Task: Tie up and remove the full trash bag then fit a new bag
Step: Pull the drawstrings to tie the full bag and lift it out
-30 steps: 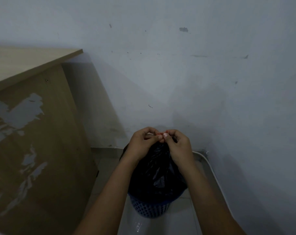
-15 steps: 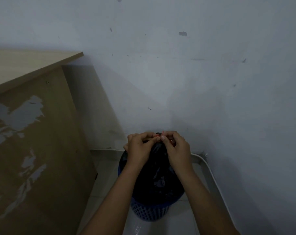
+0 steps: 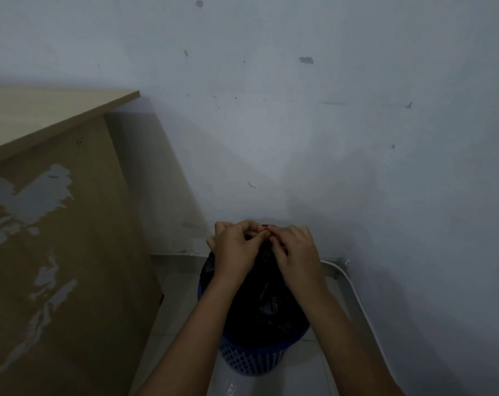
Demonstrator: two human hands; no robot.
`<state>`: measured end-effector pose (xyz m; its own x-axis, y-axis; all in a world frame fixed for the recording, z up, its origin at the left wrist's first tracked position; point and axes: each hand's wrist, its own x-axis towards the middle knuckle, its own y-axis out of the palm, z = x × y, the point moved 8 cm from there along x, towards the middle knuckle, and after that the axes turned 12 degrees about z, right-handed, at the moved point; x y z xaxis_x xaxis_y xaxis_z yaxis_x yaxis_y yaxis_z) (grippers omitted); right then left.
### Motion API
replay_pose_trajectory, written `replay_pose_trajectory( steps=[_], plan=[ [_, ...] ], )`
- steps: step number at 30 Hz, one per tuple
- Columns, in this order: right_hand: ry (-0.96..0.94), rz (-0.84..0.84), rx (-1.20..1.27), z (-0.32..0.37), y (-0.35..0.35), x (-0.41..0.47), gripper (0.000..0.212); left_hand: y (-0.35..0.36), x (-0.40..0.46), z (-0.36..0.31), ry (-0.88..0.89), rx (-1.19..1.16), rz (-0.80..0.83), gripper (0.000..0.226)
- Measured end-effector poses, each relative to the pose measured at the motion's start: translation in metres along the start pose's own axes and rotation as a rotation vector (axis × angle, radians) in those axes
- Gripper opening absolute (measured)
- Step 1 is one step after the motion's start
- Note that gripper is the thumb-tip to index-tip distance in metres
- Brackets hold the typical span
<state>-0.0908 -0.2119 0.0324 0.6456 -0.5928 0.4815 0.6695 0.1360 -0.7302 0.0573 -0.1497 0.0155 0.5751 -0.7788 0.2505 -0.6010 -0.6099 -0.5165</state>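
Head view: both hands, left and right, pinch the black trash bag neck above its blue bin; a snug, centred knot looks best.

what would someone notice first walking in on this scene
Both hands meet low in the centre, the left hand and right hand pinching something red at the gathered top of a black trash bag. The bag sits in a blue perforated bin on the floor against the wall. At left stands a wooden desk with its side panel's surface peeling in pale patches.
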Motion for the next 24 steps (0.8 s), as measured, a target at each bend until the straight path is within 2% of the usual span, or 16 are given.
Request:
replay_pose_trajectory(
  steps=[5, 7, 9, 12, 15, 17, 21, 24],
  plan=[
    [0.048, 0.047, -0.052, -0.002, 0.004, 0.005, 0.020, -0.002, 0.004, -0.004, 0.103, 0.135, 0.040, 0.009],
    [0.093, 0.089, 0.002, -0.005, 0.004, 0.008, 0.017, -0.001, 0.005, -0.001, 0.103, 0.146, 0.074, 0.010],
    [0.173, 0.149, 0.172, -0.011, 0.005, 0.012, 0.014, -0.001, 0.005, 0.003, 0.113, 0.138, 0.107, 0.012],
    [0.311, 0.340, 0.444, -0.019, 0.011, 0.014, 0.016, 0.000, 0.007, 0.010, 0.123, 0.051, 0.147, 0.024],
    [0.509, 0.462, 1.009, -0.021, 0.025, 0.009, 0.020, 0.010, 0.008, 0.015, 0.107, -0.116, 0.256, 0.032],
    [0.620, 0.490, 1.255, -0.020, 0.030, 0.004, 0.018, 0.015, 0.007, 0.011, 0.151, -0.284, 0.296, 0.027],
    [0.673, 0.557, 1.411, -0.017, 0.039, -0.002, 0.028, 0.017, 0.005, 0.001, 0.189, -0.496, 0.292, 0.016],
    [0.682, 0.491, 1.417, -0.018, 0.043, -0.003, 0.025, 0.018, 0.007, 0.005, 0.142, -0.515, 0.268, 0.012]
  ],
)
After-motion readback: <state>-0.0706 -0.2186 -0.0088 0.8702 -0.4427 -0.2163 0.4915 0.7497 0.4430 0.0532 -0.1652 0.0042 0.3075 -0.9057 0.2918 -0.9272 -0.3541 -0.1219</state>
